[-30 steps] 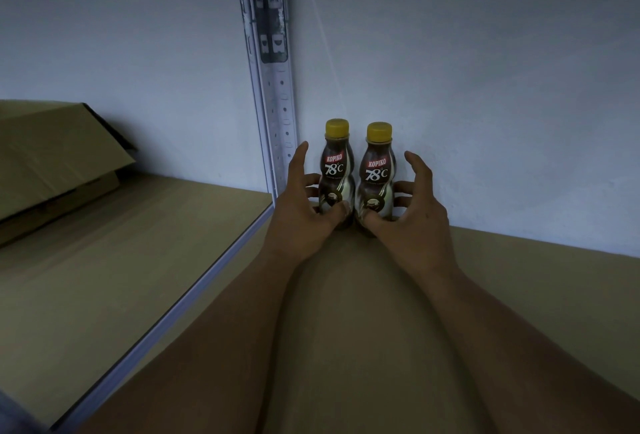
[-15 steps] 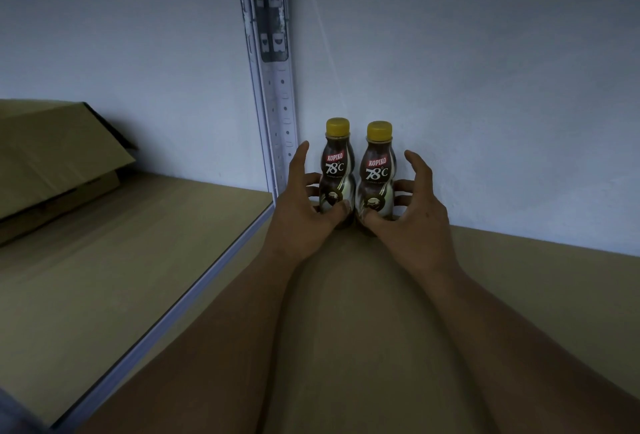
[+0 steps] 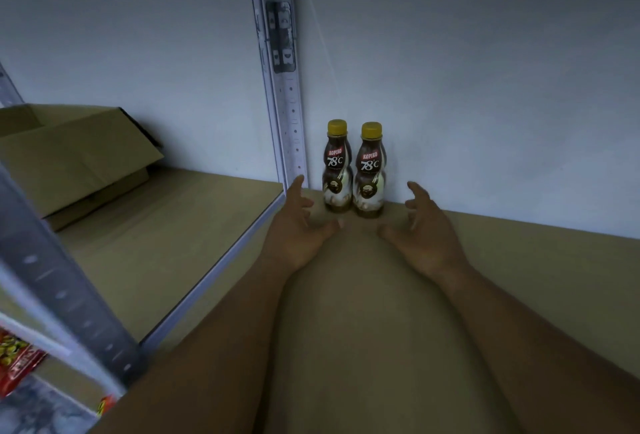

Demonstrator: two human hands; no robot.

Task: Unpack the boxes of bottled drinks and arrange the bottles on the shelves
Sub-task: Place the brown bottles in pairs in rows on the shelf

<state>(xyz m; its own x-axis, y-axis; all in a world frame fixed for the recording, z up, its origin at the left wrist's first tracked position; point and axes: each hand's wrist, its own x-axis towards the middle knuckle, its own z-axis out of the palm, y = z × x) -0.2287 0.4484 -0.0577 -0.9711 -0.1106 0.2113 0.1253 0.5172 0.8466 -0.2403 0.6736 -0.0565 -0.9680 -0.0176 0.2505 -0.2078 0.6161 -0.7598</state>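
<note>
Head view, both bare arms stretched out over the brown shelf (image 3: 346,312). Left hand (image 3: 294,236) is low over the board, its fingers (image 3: 297,187) released, spread and loosely bent, gripping nothing. The index tip points at the foot of the metal upright (image 3: 280,87). Right hand (image 3: 422,236) mirrors it: fingers slack, a little hooked, nothing held. Cannot tell if the palms rest on the board or hang just above it.

Task items: two bottles standing upright just beyond the fingertips, in the space between the two sets of fingers. Left bottle (image 3: 337,170) and right bottle (image 3: 371,174) are side by side, very close; cannot tell if they touch. Each has a yellow cap and a dark brown label reading KOPIKO 78°C. Both are at the back of the shelf by the pale wall (image 3: 485,70), the left bottle just right of the upright. Neither hand touches a bottle; a small gap shows between thumb tips and bottle bases.

Well left of the left fingers, a cardboard box (image 3: 76,163) with a raised flap sits on the neighbouring shelf (image 3: 156,243). Closer to the person than the fingers, low left, a blurred grey post (image 3: 59,277). Red and yellow packets (image 3: 14,361) lie below it, print unreadable.
</note>
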